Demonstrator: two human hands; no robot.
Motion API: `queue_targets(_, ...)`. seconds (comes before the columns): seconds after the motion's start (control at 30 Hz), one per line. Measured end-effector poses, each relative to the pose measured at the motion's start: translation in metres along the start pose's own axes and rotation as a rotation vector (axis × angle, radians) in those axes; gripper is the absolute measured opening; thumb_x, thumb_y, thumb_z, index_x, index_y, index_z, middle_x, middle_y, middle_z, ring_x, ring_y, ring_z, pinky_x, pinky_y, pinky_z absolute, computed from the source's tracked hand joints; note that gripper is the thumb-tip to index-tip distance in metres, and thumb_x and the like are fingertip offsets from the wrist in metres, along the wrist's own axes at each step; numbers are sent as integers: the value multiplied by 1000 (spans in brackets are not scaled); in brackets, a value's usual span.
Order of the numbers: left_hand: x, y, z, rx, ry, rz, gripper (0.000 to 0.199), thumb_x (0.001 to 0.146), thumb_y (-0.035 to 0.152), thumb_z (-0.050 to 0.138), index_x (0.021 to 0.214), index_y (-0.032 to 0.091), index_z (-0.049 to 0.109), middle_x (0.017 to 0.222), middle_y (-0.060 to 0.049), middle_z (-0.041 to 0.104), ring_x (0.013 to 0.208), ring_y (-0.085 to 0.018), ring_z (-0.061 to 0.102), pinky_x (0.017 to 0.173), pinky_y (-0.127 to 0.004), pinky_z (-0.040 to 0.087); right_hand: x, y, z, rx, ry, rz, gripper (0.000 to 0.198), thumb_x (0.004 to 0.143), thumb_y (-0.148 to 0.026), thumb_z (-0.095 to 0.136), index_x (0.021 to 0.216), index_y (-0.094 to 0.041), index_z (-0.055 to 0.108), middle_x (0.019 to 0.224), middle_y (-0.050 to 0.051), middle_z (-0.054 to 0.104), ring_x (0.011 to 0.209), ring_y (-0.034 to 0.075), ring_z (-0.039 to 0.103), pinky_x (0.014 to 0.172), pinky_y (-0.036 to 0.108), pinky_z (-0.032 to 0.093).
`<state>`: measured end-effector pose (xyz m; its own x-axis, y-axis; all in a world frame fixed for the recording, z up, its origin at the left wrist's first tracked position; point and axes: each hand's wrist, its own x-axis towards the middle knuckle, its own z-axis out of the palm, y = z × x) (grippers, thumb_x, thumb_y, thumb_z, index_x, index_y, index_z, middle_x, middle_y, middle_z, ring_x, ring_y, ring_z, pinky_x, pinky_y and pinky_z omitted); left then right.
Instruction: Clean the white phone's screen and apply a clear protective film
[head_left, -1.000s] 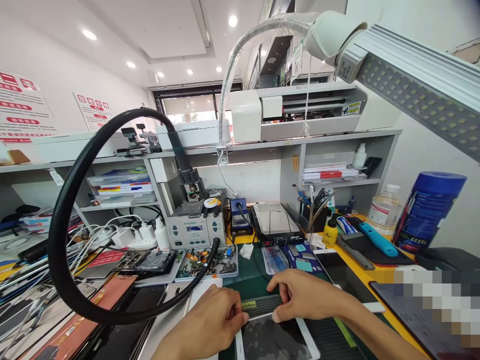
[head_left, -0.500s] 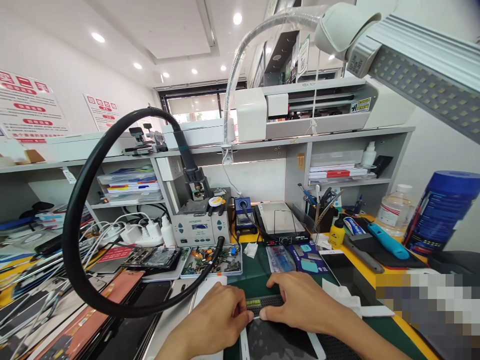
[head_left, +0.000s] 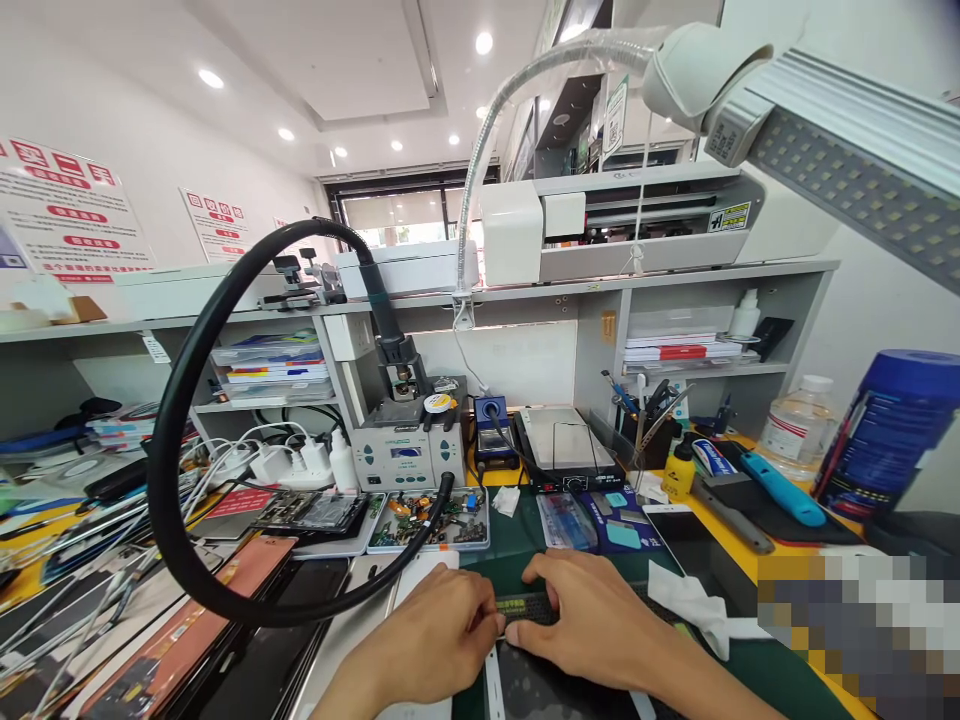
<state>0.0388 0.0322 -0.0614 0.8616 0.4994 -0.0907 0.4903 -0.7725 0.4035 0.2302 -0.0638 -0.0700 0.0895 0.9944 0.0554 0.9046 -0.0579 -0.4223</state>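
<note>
A white-edged tablet (head_left: 574,690) with a dark, smudged screen lies in front of me at the bottom of the head view. My left hand (head_left: 439,630) is closed at its far left corner, fingers curled and thumb against the index finger; what they pinch is too small to make out. Across from it, my right hand (head_left: 581,615) reaches over the far edge. Its thumb tip rests at that edge close to my left thumb, and its bent index finger stands apart from the thumb. Beneath both lies a dark textured pad (head_left: 536,606) with a yellow-green label.
A black hose (head_left: 169,500) loops at the left from a hot-air station (head_left: 409,455). Behind my hands stands a tray of small parts (head_left: 371,547). Phones and panels crowd the left. At the right lie a white cloth (head_left: 694,598), a phone (head_left: 697,550) and a yellow bottle (head_left: 679,470).
My right thumb has shifted slightly left, closer to my left thumb. My left hand keeps nearly the same place and pinch. The whole view has shifted a little.
</note>
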Motion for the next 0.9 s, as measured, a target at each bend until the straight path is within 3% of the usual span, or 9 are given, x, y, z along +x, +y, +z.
queue_targets(0.2, -2, 6, -5, -30, -50, -55, 17, 83, 40, 58, 82, 24, 63, 82, 0, 65, 83, -19, 56, 69, -27, 38, 1, 6, -2, 81, -67, 9, 40, 75, -52, 69, 102, -23, 68, 87, 2, 68, 83, 23, 62, 69, 28, 37)
queue_targets(0.47, -1, 9, -8, -53, -54, -82, 16, 80, 39, 60, 79, 23, 63, 80, 0, 64, 81, -19, 57, 70, -27, 38, 3, 14, -11, 188, -176, 55, 38, 74, -41, 70, 107, -21, 68, 88, 2, 69, 85, 21, 61, 69, 28, 39)
queue_targets(0.9, -2, 11, -9, -61, -68, -98, 21, 82, 44, 60, 82, 24, 65, 81, 0, 64, 81, -18, 56, 69, -27, 38, 2, 41, -39, 245, -333, 115, 39, 71, -43, 75, 100, -18, 69, 86, 4, 71, 74, 21, 64, 55, 25, 38)
